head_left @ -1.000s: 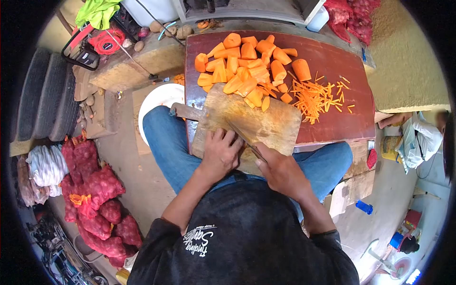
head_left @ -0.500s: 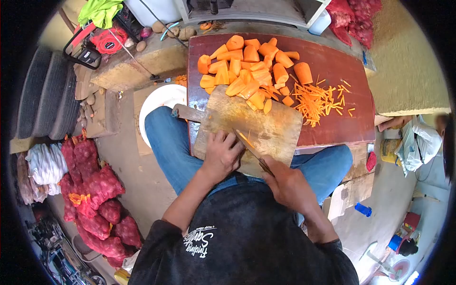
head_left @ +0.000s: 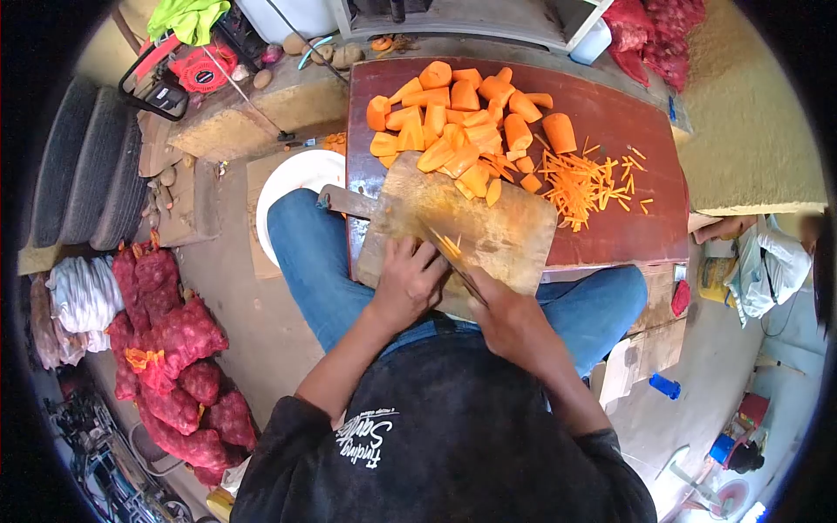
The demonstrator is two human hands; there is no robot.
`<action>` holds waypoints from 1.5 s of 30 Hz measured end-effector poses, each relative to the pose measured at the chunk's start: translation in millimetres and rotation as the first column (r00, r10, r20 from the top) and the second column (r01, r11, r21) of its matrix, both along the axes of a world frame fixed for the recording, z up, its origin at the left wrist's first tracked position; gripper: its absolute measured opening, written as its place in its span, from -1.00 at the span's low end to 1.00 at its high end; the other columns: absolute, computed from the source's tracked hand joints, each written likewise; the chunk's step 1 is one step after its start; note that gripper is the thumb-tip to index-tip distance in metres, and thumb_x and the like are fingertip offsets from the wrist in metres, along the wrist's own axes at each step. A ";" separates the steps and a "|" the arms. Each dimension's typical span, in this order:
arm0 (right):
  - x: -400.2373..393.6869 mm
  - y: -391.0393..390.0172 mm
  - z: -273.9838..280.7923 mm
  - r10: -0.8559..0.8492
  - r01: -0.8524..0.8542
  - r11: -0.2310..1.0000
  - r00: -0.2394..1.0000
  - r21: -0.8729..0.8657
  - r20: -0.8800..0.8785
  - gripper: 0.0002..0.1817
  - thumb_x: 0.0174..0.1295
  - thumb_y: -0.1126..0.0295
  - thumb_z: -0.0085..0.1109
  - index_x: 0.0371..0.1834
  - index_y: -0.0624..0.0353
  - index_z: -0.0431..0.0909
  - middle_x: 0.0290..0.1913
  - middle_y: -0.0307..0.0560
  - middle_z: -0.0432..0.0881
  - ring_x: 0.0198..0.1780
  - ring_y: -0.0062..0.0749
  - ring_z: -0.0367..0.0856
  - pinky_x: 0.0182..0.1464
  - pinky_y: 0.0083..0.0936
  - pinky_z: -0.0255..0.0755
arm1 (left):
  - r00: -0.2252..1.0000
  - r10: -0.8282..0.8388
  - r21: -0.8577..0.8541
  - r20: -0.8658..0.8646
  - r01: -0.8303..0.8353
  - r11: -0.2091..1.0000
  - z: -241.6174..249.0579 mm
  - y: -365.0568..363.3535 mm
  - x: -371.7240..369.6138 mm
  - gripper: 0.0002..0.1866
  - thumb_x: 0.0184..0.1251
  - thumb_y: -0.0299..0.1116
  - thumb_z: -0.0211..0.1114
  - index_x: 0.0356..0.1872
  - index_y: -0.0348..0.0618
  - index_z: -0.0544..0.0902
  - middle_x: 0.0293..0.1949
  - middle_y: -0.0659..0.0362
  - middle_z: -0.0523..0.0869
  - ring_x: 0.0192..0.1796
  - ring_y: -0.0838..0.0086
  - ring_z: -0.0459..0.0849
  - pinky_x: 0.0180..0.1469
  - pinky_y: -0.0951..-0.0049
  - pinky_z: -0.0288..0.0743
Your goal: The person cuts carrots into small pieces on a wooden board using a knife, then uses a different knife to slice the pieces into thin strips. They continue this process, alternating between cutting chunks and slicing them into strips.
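My right hand (head_left: pixel 507 321) grips a knife (head_left: pixel 449 251), its blade angled up and left over a worn wooden cutting board (head_left: pixel 519 231). My left hand (head_left: pixel 406 277) is curled on the board just left of the blade, and whatever its fingers hold is hidden. A few thin carrot strips (head_left: pixel 452 245) lie against the right side of the blade. Peeled carrot pieces (head_left: pixel 462 131) are heaped at the board's far edge. To their right lies a loose pile of carrot sticks (head_left: pixel 580 187).
The board rests partly on a reddish-brown table (head_left: pixel 636 113) and reaches over my lap. A white basin (head_left: pixel 296 170) stands beside my left knee. Red mesh sacks (head_left: pixel 174 340) and stacked tires (head_left: pixel 83 166) are at the left. A blue object (head_left: pixel 664 385) lies on the floor at right.
The knife's blade and my right hand have shifted slightly up and left. More cut carrot strips now show beside the blade. My left hand stays nearly in place.
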State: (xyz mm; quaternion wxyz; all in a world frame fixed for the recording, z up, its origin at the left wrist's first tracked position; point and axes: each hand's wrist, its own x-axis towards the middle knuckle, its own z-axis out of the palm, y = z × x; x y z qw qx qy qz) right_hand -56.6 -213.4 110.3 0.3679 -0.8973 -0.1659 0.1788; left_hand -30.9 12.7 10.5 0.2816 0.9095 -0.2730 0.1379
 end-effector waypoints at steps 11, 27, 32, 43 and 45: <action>5.2 5.9 -9.7 0.083 -0.083 0.993 0.997 -0.079 0.000 -0.44 0.59 0.37 0.24 0.59 0.15 0.34 0.06 0.33 0.77 0.02 0.43 0.79 0.07 0.26 0.67 | 0.999 0.044 -0.023 -0.010 -0.044 0.999 4.7 -0.5 -1.8 -0.69 0.15 -0.46 0.52 -0.04 -0.16 0.82 -0.01 0.05 0.67 0.07 0.06 0.61 0.10 -0.01 0.45; -9.9 -0.5 8.3 0.001 -0.002 0.999 1.000 0.036 0.013 -0.50 0.56 0.44 0.28 0.52 0.15 0.46 0.07 0.41 0.77 0.11 0.46 0.76 0.09 0.15 0.66 | 0.999 0.035 -0.088 0.019 -0.033 0.996 -6.8 2.2 -1.7 -0.68 0.14 -0.50 0.52 -0.04 -0.23 0.79 -0.04 0.07 0.69 0.02 0.07 0.62 0.10 0.00 0.43; 5.6 14.6 -5.6 0.018 -0.021 0.998 0.998 -0.052 -0.064 -0.50 0.56 0.44 0.28 0.53 0.15 0.47 0.09 0.43 0.77 0.15 0.44 0.76 0.12 0.11 0.66 | 0.999 0.025 -0.110 0.021 -0.022 0.994 -3.2 1.6 -0.7 -0.69 0.10 -0.51 0.51 -0.07 -0.23 0.77 -0.10 0.08 0.65 0.01 0.07 0.62 0.09 0.02 0.43; 7.8 13.0 -7.5 -0.002 0.003 1.000 1.000 0.024 -0.024 -0.54 0.57 0.45 0.26 0.49 0.16 0.49 0.12 0.40 0.76 0.15 0.43 0.76 0.13 0.08 0.66 | 0.999 0.043 -0.117 0.028 -0.039 0.992 -5.7 -0.2 -0.9 -0.72 0.06 -0.52 0.51 -0.14 -0.24 0.76 -0.15 0.07 0.63 0.00 0.06 0.60 0.06 0.02 0.43; 9.3 16.9 -4.2 0.000 0.000 1.000 0.999 0.010 -0.046 -0.54 0.57 0.45 0.26 0.50 0.16 0.49 0.13 0.39 0.77 0.16 0.42 0.76 0.13 0.07 0.66 | 0.999 0.036 -0.116 0.034 -0.032 0.993 -8.8 1.7 0.4 -0.73 0.08 -0.54 0.50 -0.15 -0.25 0.76 -0.14 0.07 0.63 -0.01 0.07 0.60 0.06 0.02 0.43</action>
